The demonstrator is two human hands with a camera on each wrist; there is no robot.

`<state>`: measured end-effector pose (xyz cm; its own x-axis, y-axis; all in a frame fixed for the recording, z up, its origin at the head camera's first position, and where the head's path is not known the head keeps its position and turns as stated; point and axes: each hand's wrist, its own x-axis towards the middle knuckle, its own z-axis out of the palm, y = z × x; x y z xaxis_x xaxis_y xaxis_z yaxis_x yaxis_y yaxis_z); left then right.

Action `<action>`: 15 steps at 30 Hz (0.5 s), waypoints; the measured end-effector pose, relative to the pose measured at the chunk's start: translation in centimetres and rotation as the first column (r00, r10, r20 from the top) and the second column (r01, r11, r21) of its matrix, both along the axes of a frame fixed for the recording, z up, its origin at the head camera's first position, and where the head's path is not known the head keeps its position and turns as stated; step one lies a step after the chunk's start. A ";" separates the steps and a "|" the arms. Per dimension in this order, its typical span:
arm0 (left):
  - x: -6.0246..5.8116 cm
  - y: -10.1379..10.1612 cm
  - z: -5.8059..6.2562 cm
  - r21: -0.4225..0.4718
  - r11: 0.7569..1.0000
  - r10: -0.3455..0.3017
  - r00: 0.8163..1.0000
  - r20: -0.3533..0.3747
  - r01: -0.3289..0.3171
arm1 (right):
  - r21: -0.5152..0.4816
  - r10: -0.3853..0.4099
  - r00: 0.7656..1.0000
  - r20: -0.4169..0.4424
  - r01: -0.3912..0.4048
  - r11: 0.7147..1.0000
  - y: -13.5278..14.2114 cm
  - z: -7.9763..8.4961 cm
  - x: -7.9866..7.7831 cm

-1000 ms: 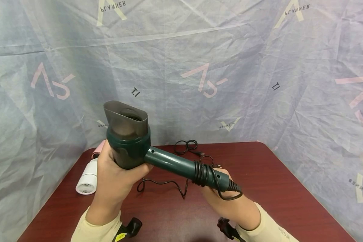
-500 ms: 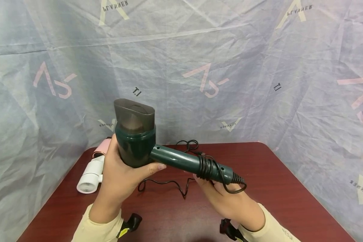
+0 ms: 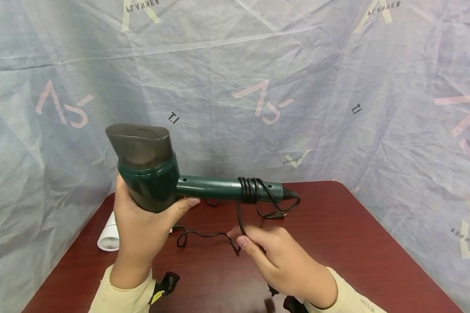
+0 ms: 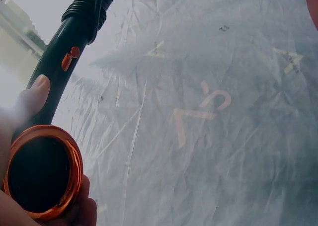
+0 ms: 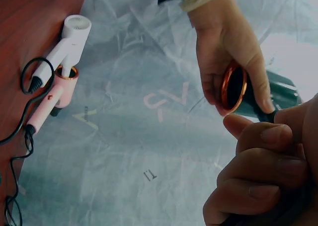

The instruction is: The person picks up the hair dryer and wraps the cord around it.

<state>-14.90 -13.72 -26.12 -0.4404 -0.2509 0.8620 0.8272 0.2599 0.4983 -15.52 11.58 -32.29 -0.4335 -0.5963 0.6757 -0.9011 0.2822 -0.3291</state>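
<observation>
My left hand [image 3: 141, 237] grips the barrel of a dark green hair dryer [image 3: 152, 187], thumb by the handle's base. The dryer is held up over the table, its smoky flat nozzle [image 3: 139, 141] upward and its handle pointing right, nearly level. Several turns of black cord [image 3: 248, 190] wrap the handle near its end. Below them, my right hand [image 3: 286, 261] pinches a strand of this cord between thumb and fingers. The left wrist view shows the dryer's copper-rimmed rear [image 4: 77, 166] and a copper-coloured switch [image 4: 69, 58] on the handle.
A white hair dryer [image 5: 77, 42] and a pink hair dryer [image 5: 47, 107] lie together on the dark red table [image 3: 203, 278], at its left side. Black cords trail across the tabletop, with a plug [image 3: 278, 215] behind my right hand. Grey printed fabric [image 3: 219, 87] hangs around the table.
My right hand has left the handle's end and come down and left, now pinching the cord. The dryer has shifted left, and its handle has swung up towards level.
</observation>
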 end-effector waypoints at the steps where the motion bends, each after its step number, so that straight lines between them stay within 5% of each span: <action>1: 0.0 -0.2 0.0 0.008 1.000 0.015 1.000 0.000 -0.015 | 0.003 0.011 1.000 -0.013 -0.011 1.000 -0.1 0.0 0.1; 15: -0.6 -0.9 -0.5 0.019 0.999 0.038 0.999 -0.011 -0.038 | 0.007 0.079 0.989 -0.125 -0.079 0.997 -0.4 0.5 1.3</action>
